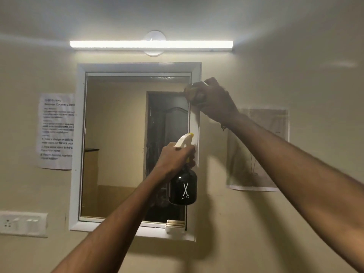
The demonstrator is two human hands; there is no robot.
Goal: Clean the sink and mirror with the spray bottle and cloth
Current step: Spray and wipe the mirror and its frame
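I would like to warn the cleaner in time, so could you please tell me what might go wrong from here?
1. The spray bottle in the left hand points toward the mirror's right edge; mist could wet the paper sheet beside it.
2. The right hand wipes only the top right corner with a bunched cloth, so streaks may remain elsewhere.

A washroom; framed wall mirror (136,146) under a tube light (151,44)

My left hand (175,156) grips the black spray bottle (183,186) upright before the mirror (118,144), at its four o'clock edge. My right hand (212,99) presses a bunched cloth (194,94) at two o'clock.
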